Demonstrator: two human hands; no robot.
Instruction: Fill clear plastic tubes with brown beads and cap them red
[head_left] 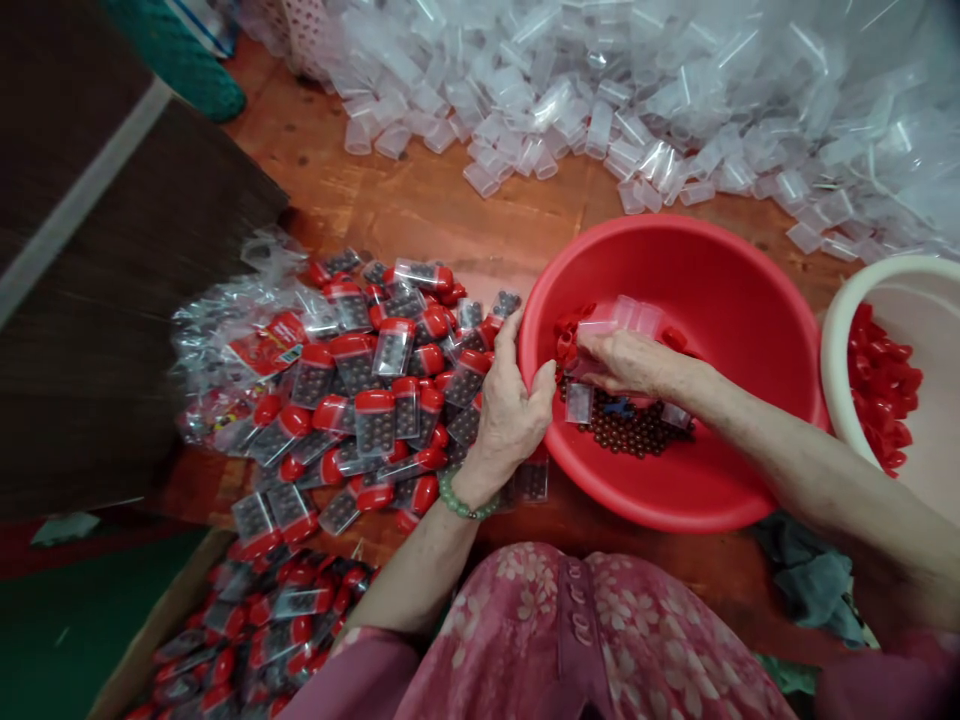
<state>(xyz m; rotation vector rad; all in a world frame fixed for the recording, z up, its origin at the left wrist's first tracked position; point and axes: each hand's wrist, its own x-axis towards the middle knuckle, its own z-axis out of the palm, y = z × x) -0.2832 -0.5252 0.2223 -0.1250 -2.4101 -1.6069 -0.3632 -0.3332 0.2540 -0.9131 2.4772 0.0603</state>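
My left hand [510, 415], with a green bead bracelet [459, 500] on the wrist, is at the left rim of the red basin [735, 290]. Its thumb rests over the rim while its fingers lie along the outside. My right hand [626, 362] reaches down into the basin, fingers curled at a small clear plastic case [596, 328]; the fingertips are partly hidden. Beneath that hand lie many dark brown balls [630, 430], a blue piece [619, 407] and more clear cases [579, 402]. Red caps [568, 340] show by the basin's left wall.
Left of the basin is a pile of red-capped cases filled with dark balls [375, 420], beside crumpled clear packaging [225, 340]. More filled cases [255, 640] sit lower left. Empty clear cases [600, 120] heap along the back. A cream tub [840, 350] at right holds red caps [881, 390].
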